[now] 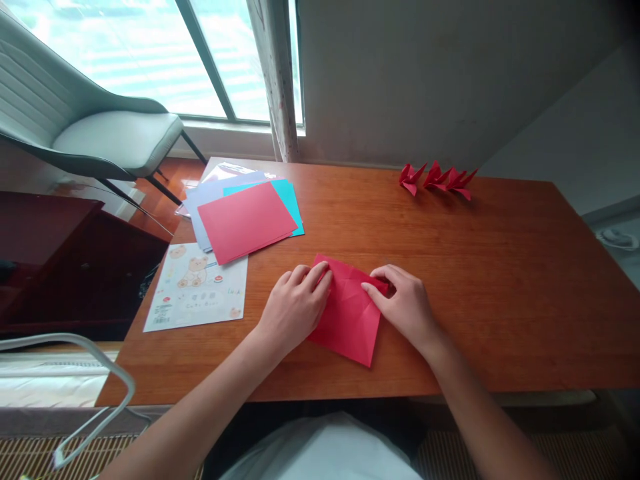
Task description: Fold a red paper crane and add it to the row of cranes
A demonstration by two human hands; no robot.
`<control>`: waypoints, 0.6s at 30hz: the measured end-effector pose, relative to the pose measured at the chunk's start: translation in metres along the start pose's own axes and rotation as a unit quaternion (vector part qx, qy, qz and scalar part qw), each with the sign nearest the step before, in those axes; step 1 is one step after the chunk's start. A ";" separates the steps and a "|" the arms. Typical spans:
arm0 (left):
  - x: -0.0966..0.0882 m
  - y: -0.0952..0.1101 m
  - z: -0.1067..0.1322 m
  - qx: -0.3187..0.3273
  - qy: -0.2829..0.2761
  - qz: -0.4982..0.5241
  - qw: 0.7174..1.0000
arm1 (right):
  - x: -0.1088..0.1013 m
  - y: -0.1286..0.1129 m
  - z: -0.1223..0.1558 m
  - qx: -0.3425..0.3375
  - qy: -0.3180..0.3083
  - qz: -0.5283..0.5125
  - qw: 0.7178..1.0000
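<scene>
A creased sheet of red origami paper (350, 320) lies at an angle on the table in front of me, its fold lines crossing near the middle. My left hand (299, 300) is closed at the sheet's left edge, with its fingers bent over the upper left part; the thumb is hidden. At the upper right corner, my right hand (404, 299) pinches the paper between thumb and forefinger, where the edge looks slightly lifted.
Folded red paper cranes (449, 180) stand at the table's (500, 287) far edge. To the left lie stacked red sheets (247, 222), blue sheets (293, 200) and a bear-printed sheet (200, 287). A chair (115, 140) stands beyond, by the window.
</scene>
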State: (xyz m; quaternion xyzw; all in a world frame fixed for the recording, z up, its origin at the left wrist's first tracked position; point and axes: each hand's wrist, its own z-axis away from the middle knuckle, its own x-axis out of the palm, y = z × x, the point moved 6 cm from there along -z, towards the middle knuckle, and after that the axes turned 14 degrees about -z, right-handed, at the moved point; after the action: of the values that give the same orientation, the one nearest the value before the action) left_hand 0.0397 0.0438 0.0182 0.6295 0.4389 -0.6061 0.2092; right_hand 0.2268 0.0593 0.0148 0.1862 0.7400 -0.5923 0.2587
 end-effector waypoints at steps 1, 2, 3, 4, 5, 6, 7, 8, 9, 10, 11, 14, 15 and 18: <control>0.000 0.000 0.000 -0.005 -0.005 -0.006 1.000 | 0.001 -0.003 0.003 -0.031 0.003 -0.001 1.000; 0.000 0.000 0.000 -0.012 -0.009 -0.012 1.000 | 0.002 -0.005 0.006 -0.067 0.006 -0.003 0.998; 0.000 -0.001 0.000 -0.019 -0.014 -0.016 1.000 | 0.002 -0.008 0.009 -0.108 0.012 -0.007 0.994; 0.000 -0.001 0.000 -0.025 -0.018 -0.019 0.999 | 0.004 -0.011 0.012 -0.146 0.013 -0.009 0.989; -0.001 -0.002 0.000 -0.029 -0.021 -0.021 0.999 | 0.005 -0.013 0.015 -0.180 0.009 -0.010 0.984; -0.001 -0.003 -0.001 -0.031 -0.023 -0.021 0.999 | 0.007 -0.014 0.018 -0.207 0.000 -0.009 0.978; -0.002 -0.003 -0.001 -0.031 -0.026 -0.021 0.999 | 0.010 -0.015 0.020 -0.227 -0.014 -0.005 0.974; -0.002 -0.003 -0.001 -0.031 -0.030 -0.021 0.999 | 0.012 -0.017 0.023 -0.244 -0.028 0.000 0.969; -0.002 -0.004 -0.002 -0.029 -0.034 -0.020 0.999 | 0.014 -0.019 0.025 -0.260 -0.042 0.007 0.965; -0.002 -0.004 -0.002 -0.027 -0.039 -0.020 0.999 | 0.017 -0.021 0.027 -0.274 -0.054 0.017 0.960; -0.002 -0.005 -0.003 -0.024 -0.043 -0.020 0.999 | 0.019 -0.024 0.029 -0.288 -0.064 0.028 0.955; -0.002 -0.006 -0.004 -0.012 -0.055 -0.029 0.998 | 0.024 -0.032 0.033 -0.321 -0.077 0.058 0.942; -0.001 -0.007 -0.004 -0.006 -0.058 -0.034 0.998 | 0.025 -0.035 0.033 -0.330 -0.079 0.065 0.938; 0.000 -0.009 -0.005 0.014 -0.068 -0.046 0.996 | 0.027 -0.038 0.034 -0.353 -0.086 0.083 0.928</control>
State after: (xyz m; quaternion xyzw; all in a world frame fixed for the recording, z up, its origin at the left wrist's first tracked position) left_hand 0.0359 0.0523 0.0218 0.5686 0.4435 -0.6630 0.2011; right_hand 0.1890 0.0168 0.0229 0.0912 0.8582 -0.2827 0.4187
